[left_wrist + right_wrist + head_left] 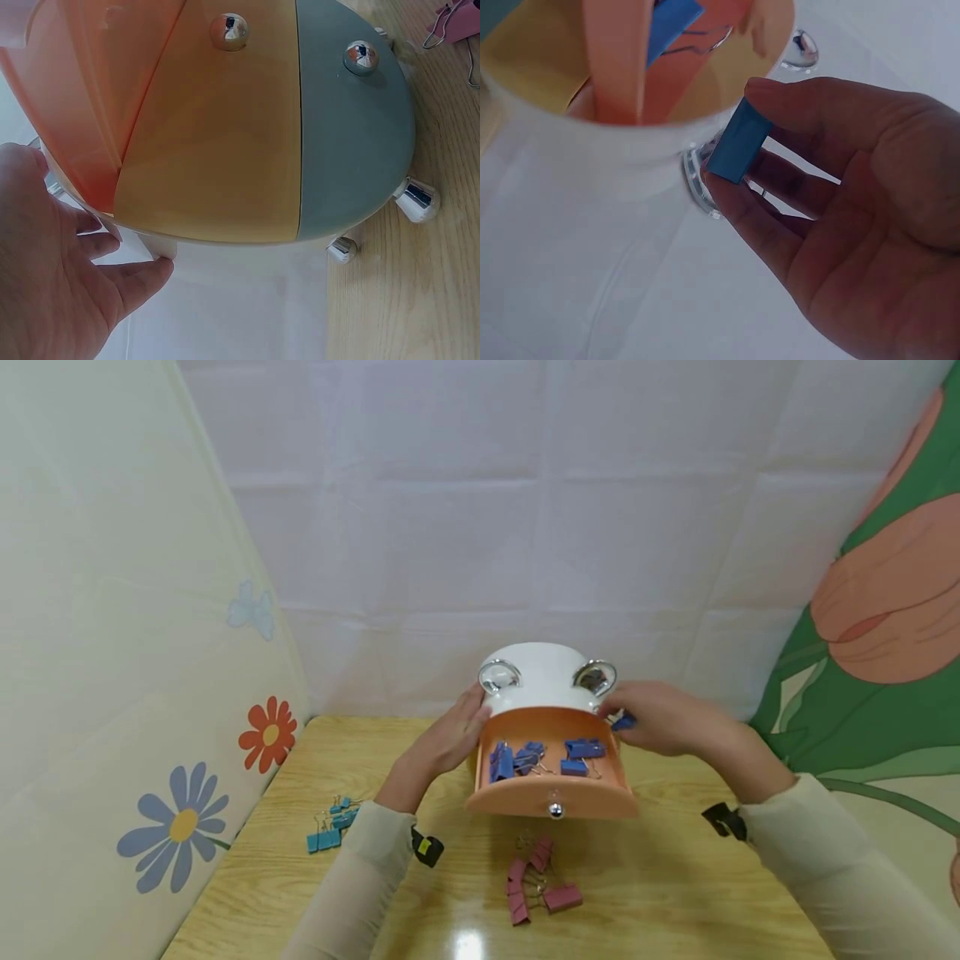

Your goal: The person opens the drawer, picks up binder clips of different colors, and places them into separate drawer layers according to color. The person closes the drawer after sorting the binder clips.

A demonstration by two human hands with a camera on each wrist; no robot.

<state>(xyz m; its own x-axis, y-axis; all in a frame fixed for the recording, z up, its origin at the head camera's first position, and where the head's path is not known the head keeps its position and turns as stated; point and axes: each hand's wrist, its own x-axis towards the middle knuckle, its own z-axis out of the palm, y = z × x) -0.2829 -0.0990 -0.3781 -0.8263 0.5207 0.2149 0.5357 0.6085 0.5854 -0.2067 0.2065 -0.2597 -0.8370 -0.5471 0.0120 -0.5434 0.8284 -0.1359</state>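
Note:
A small rounded storage box with a white shell (pixel 536 664) and silver ring-shaped ears stands on the table. Its top orange drawer (pixel 555 797) is pulled out, and several blue binder clips (pixel 502 762) lie inside. My left hand (pixel 453 731) rests against the box's left side, its fingers along the shell. In the left wrist view the yellow drawer (pixel 217 135) and grey-green drawer (pixel 352 135) below are closed. Between thumb and fingers, my right hand (pixel 855 180) pinches a blue binder clip (pixel 740 142) beside the box's right rim, outside the drawer.
Several pink binder clips (pixel 517 893) lie on the wooden table (pixel 660 893) in front of the box. Left of my left forearm is a group of teal binder clips (pixel 324 841). A white cloth (pixel 450 527) hangs behind, with flower-patterned cloths at both sides.

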